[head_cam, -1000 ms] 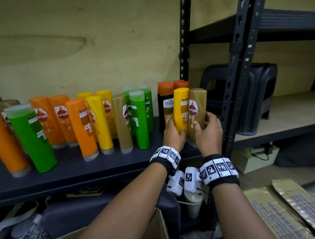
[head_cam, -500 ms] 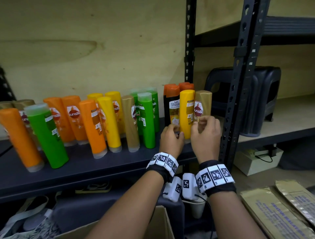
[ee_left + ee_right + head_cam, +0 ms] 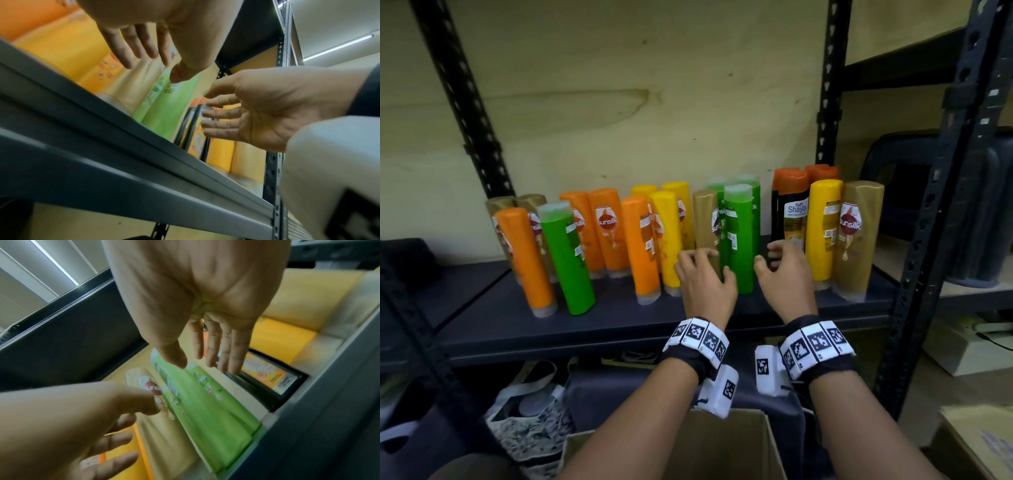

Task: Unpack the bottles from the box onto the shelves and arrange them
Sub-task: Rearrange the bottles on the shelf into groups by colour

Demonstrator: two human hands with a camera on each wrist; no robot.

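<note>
From the head camera I see my left hand point(image 3: 707, 284) and right hand point(image 3: 786, 274) with loose fingers, holding nothing, in front of the green bottle point(image 3: 738, 240) and gold bottle point(image 3: 705, 226). Bottles stand in a row on the dark shelf point(image 3: 619, 322). The box point(image 3: 688, 445) sits at 6 o'clock.

Left wrist camera: both palms are empty.

Right wrist camera: the black bottle point(image 3: 267, 378) is at 3 o'clock.
</note>
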